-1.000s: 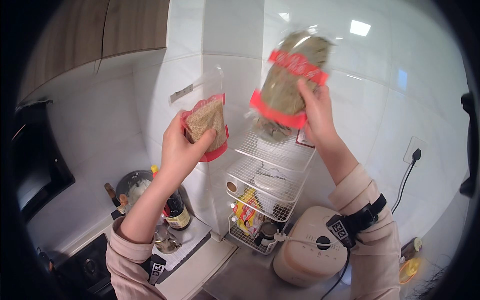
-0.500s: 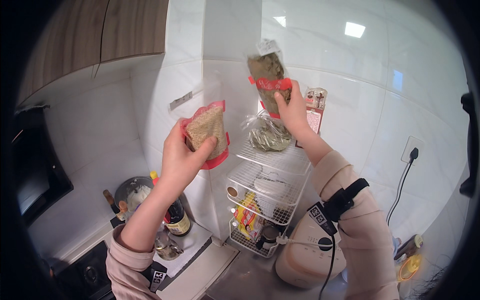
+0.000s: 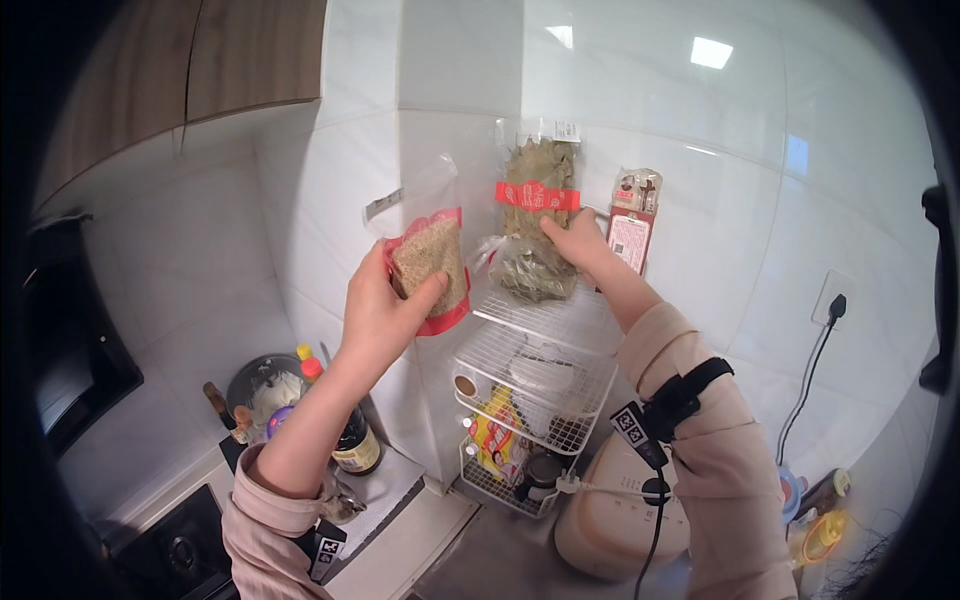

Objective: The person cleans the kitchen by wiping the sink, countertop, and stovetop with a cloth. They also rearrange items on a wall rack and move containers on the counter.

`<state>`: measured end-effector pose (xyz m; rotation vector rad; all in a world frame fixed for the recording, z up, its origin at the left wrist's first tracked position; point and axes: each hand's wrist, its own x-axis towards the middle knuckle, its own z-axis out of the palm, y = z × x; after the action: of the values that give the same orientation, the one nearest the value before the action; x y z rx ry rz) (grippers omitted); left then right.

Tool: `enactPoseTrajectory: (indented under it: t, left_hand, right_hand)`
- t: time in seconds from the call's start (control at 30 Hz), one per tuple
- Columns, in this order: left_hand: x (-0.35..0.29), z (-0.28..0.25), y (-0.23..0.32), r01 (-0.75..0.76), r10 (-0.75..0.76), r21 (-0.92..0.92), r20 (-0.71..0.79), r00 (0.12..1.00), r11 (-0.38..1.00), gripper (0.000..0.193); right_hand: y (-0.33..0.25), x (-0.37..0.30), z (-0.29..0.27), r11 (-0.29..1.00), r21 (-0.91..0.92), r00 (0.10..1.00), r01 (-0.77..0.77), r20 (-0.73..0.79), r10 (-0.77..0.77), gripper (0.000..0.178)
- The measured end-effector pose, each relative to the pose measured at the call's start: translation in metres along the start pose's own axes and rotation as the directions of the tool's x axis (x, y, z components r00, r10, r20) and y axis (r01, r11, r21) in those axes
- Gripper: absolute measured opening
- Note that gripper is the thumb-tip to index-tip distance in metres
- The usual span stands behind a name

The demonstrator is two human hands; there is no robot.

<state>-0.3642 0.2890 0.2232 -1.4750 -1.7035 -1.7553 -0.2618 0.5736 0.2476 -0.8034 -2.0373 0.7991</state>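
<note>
Holding one pouch of tan grain (image 3: 430,262), the left hand (image 3: 380,300): thumb across the front, remaining fingers mostly hidden behind, grip closed; pouch raised in front of the white wall, roughly upright, slightly tilted, red bands and a clear top.

Right hand (image 3: 582,240): thumb on the front of one bag of dried leaves (image 3: 541,165), the fingers pinching its right side low down; bag upright, clear, with a red band across the middle, above the top tier of the wire rack. Whether its lower edge touches the rack cannot be told.

Wire rack (image 3: 505,312): white, tiered. On its top tier, one smaller clear bag of leaves (image 3: 535,275), in front of the foot of the held bag. Behind the right forearm, one red-and-tan package (image 3: 633,220), upright. Lowest tier: one yellow-and-red packet (image 3: 496,438), leaning; beside it, one dark-lidded jar (image 3: 543,468).

Right of the rack, on the grey desk (image 3: 455,565): one cream rounded appliance (image 3: 595,515), partly behind the right sleeve. On the wall at right: one socket (image 3: 832,288) with a black plug.

Left side: one dark bottle (image 3: 357,447) with a pale label; near it, one grey pot (image 3: 240,383), white contents.
</note>
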Motion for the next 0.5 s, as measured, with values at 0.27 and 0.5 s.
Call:
enactPoseTrajectory:
  t: [0.27, 0.5]
  left_hand:
    - [0.005, 0.007, -0.002, -0.016, 0.016, -0.01, -0.03, 0.999, 1.0, 0.04]
    - [0.033, 0.022, -0.005, -0.002, -0.001, 0.023, 0.129, 0.992, 1.0, 0.049]
  right_hand:
    - [-0.011, -0.079, 0.001, 0.787, -0.333, 0.828, 0.519, -0.035, -0.56, 0.09]
    - [-0.032, -0.092, -0.055, 0.841, -0.101, 0.841, 0.531, -0.056, -0.538, 0.026]
